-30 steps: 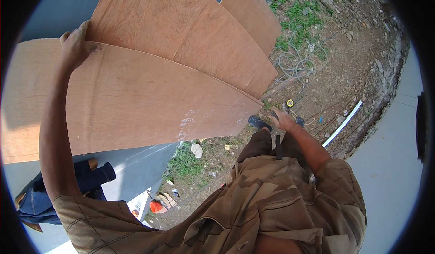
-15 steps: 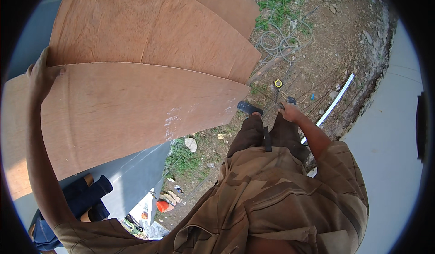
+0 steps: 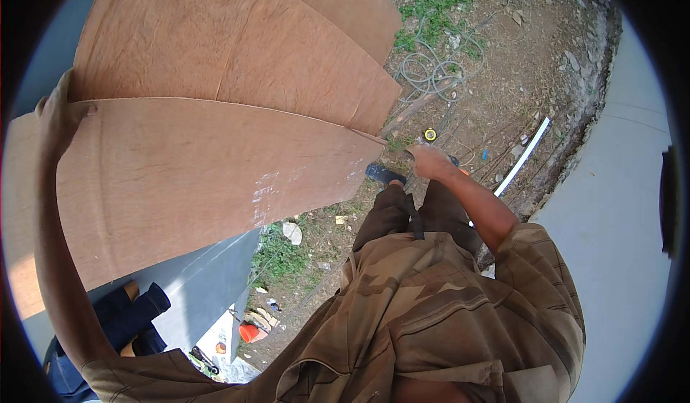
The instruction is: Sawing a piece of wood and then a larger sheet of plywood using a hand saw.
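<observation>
A large reddish-brown plywood sheet (image 3: pixel 180 166) stretches across the left, its upper edge running against a second plywood sheet (image 3: pixel 215 36). My left hand (image 3: pixel 63 119), arm stretched far out, is closed on the edge where the sheets meet, thumb on the lower one. Just off the sheets' right-hand end, my right hand (image 3: pixel 431 162) is closed around something slim and dark; only a bit of it shows, and its kind cannot be made out. Pale chalky marks (image 3: pixel 264 191) lie on the lower sheet.
On the dirt lie a yellow tape measure (image 3: pixel 430 134), a coiled grey cable (image 3: pixel 431 72) and a white strip (image 3: pixel 522 157). A pale wall (image 3: pixel 625 223) rises on the right. Lower left are an orange container (image 3: pixel 248 332) and dark blue denim (image 3: pixel 140 313), partly behind my left arm.
My right hand has moved left and slightly up, closer to the sheets' end. My left hand keeps its grip on the edge. The whole view has shifted slightly.
</observation>
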Motion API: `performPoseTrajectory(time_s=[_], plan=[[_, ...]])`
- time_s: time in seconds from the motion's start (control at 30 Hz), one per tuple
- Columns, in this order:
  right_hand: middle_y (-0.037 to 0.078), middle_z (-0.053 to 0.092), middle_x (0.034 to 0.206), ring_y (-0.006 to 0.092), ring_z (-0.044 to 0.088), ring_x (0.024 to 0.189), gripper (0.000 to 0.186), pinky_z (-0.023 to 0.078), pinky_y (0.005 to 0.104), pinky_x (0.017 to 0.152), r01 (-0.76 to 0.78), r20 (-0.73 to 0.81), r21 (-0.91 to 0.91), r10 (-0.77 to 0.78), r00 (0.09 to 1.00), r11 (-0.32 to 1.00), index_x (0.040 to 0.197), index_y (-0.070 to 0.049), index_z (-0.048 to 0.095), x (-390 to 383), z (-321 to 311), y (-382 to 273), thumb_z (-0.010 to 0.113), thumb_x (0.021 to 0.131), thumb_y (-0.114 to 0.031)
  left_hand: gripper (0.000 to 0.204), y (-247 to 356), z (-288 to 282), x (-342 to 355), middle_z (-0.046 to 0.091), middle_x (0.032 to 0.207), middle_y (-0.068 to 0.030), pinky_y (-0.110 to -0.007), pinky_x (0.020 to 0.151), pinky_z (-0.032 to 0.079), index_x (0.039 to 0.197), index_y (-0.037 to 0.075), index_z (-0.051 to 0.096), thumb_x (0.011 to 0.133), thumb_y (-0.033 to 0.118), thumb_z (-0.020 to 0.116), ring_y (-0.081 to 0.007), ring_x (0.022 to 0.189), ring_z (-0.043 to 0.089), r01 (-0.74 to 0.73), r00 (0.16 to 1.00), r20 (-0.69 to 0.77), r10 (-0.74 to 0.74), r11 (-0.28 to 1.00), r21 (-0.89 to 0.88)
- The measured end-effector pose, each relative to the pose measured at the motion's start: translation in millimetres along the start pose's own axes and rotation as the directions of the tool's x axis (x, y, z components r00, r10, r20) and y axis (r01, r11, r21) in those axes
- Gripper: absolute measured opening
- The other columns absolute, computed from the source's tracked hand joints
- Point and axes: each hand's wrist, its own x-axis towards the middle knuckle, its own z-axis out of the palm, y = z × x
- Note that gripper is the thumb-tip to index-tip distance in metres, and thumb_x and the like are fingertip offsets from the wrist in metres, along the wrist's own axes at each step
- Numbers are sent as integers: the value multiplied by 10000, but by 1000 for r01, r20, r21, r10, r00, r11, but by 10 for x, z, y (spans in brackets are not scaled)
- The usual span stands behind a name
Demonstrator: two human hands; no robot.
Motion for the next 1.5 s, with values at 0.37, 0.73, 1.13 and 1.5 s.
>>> performPoseTrajectory(time_s=[0.37,0.73,1.13,1.5], plan=[[263,632,1034,419,601,1001,392,469,463,891,356,-318,95,-311,896,930,1183,30,581,-1540,-1960,-1835,611,838,-154,715,198,-122,-82,636,1114,-167,-458,1020,290,1298,23,469,670,124,794,-297,1152,545,-34,997,-76,22,987,-159],[150,576,774,222,536,695,282,458,347,690,245,-495,507,46,868,827,1066,33,590,-1744,-1628,-1012,656,843,-127,810,251,-215,-301,591,1264,-117,-422,1065,299,1411,49,388,724,245,769,-248,1234,485,-93,986,-145,88,995,-31],[51,510,715,127,466,635,311,417,300,586,124,-564,590,298,771,798,1075,41,591,-1819,-1265,-124,679,844,-147,186,508,-466,-406,677,939,-59,-440,1067,286,903,98,684,744,172,747,-246,1014,561,21,998,54,-14,993,-119],[50,540,704,134,498,601,326,421,306,558,47,-550,587,355,756,808,1107,30,597,-1878,-996,986,680,850,-153,374,878,273,-914,568,1275,-146,-464,1072,330,1198,124,626,865,288,680,-312,1270,455,141,738,-558,-379,896,-422]])
